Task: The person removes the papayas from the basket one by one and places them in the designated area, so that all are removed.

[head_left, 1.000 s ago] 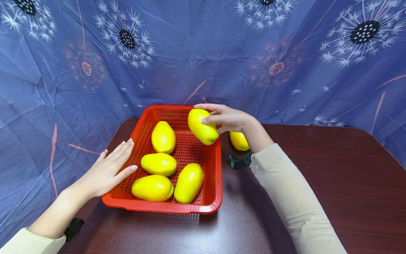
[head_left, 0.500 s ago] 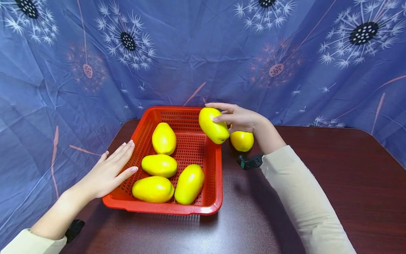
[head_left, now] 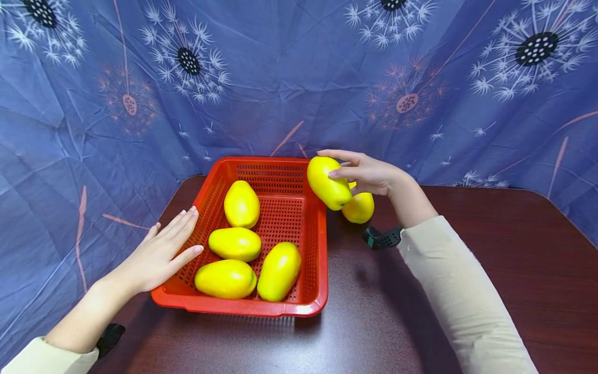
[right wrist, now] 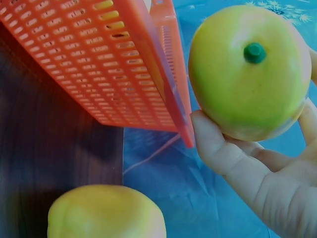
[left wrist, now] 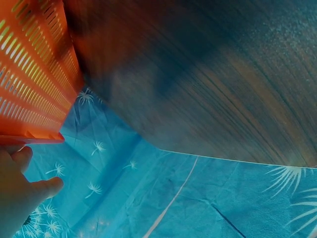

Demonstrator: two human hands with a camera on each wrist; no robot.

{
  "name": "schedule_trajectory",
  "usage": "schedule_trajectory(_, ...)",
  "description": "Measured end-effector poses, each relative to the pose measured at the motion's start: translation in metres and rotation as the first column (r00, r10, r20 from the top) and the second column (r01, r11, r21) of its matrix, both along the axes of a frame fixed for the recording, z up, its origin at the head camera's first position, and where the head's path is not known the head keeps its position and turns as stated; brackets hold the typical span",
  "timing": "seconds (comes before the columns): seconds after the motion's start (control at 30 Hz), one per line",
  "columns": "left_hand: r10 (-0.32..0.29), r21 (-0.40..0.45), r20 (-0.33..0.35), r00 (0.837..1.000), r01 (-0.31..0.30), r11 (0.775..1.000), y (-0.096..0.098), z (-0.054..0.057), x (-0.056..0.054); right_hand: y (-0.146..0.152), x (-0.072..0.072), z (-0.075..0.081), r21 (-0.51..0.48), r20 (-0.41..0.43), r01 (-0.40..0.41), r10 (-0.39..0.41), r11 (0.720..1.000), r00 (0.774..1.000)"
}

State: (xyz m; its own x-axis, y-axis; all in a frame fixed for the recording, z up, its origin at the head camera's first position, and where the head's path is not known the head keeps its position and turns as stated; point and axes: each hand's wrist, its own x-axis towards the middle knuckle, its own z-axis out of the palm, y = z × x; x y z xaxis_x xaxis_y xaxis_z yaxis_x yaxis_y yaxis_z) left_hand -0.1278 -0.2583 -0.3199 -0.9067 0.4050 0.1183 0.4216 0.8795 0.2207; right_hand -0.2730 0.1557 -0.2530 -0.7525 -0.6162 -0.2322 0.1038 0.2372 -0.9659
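The right hand [head_left: 369,174] has a yellow fruit [head_left: 329,183] in its grasp, fingers and thumb around it, raised at the far right corner of the red basket [head_left: 243,307]. A small green stem [right wrist: 254,52] shows on its end in the right wrist view; whether the fruit touches the rim I can't tell. The left hand [head_left: 161,254] is spread and grips nothing, its straight fingers laid along the basket's left rim. Inside the basket I see four more: a far fruit [head_left: 242,204] on the left, a middle fruit [head_left: 235,244] lying crosswise, a near left fruit [head_left: 226,279] also crosswise, and a slanting near right fruit [head_left: 279,271] just beside it. A loose fruit [head_left: 358,209] sits on the dark table [head_left: 490,249] right of the basket, partly behind the held one. A blue cloth [head_left: 299,78] with dandelions hangs along the far side.
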Motion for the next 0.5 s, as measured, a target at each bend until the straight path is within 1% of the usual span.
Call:
schedule_trajectory(0.2,0.006,-0.004,0.016,1.0,-0.006,1.0,0.0,0.0,-0.001,0.011,0.002,0.002,-0.003,-0.004,0.024,-0.024,1.0,1.0)
schedule_trajectory(0.37,0.008,-0.007,0.015,1.0,-0.008,1.0,0.001,0.001,0.0,0.02,0.002,0.002,-0.022,0.01,0.052,-0.052,0.998,0.999)
schedule_trajectory(0.5,0.009,-0.012,0.017,1.0,-0.009,1.0,0.0,0.001,-0.001,0.028,0.001,0.0,-0.015,0.008,0.072,-0.072,0.997,0.997)
